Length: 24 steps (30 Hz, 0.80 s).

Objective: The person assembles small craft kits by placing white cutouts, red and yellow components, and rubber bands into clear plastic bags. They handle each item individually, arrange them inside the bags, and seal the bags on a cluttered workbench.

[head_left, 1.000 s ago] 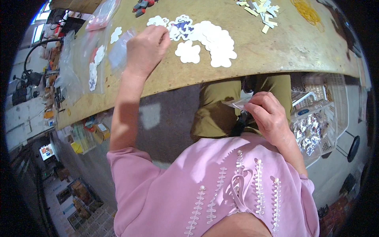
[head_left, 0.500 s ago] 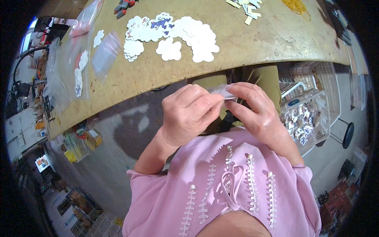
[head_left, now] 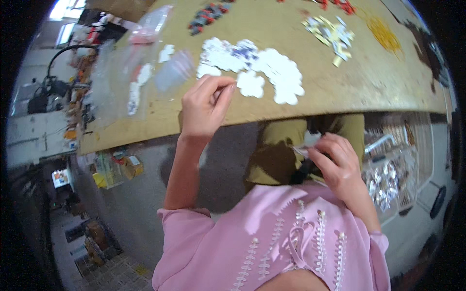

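Note:
My left hand point(head_left: 206, 105) is raised over the table's front edge, its fingers curled and the thumb close to the index finger. Nothing shows between them. Just beyond its fingertips lies a spread of white cloud-shaped cutouts point(head_left: 286, 72), some with dark blue print. A single small stack of cutouts point(head_left: 250, 85) is nearest the hand. Lower and to the right, over my lap, my right hand point(head_left: 339, 165) pinches a small clear plastic bag point(head_left: 302, 149). The bag is partly hidden by the fingers and blurred.
Clear zip bags point(head_left: 174, 72) and a large plastic sheet point(head_left: 104, 92) lie on the table's left. Grey-and-red pieces point(head_left: 208, 18), cream strips point(head_left: 330, 35) and yellow rubber bands point(head_left: 383, 35) are farther back. A white basket point(head_left: 424, 145) with shiny packed pieces point(head_left: 383, 186) stands at my right.
My hands have come apart. The left let go of the plastic bag and moved up toward the cutouts; the right keeps the bag, lower over my lap. The whole view has shifted.

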{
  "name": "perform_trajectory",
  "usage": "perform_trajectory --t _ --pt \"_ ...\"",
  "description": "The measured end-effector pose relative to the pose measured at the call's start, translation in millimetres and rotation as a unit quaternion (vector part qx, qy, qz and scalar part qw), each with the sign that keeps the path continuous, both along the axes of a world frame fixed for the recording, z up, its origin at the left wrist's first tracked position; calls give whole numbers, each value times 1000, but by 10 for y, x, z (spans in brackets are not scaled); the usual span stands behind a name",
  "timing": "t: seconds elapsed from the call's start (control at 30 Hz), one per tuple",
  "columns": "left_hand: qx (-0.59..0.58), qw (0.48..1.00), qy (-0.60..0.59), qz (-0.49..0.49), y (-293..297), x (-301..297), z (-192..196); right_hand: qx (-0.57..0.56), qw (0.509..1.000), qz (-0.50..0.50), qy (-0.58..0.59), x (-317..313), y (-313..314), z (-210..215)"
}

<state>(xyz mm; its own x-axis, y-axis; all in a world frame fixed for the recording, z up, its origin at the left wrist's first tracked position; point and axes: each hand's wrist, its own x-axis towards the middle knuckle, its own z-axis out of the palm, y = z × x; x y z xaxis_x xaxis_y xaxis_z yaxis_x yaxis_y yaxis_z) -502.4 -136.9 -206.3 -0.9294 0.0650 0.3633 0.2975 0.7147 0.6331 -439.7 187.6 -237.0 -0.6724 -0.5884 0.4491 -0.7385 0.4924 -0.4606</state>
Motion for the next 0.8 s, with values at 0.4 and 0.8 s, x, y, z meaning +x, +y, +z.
perform_trajectory --t 0.4,0.8 --pt "-271 958 37 90 -1175 -1801 -544 3 999 -14 -51 77 70 -42" --pt "241 928 -162 -235 598 -92 154 -54 997 -18 -44 -218 -35 90"
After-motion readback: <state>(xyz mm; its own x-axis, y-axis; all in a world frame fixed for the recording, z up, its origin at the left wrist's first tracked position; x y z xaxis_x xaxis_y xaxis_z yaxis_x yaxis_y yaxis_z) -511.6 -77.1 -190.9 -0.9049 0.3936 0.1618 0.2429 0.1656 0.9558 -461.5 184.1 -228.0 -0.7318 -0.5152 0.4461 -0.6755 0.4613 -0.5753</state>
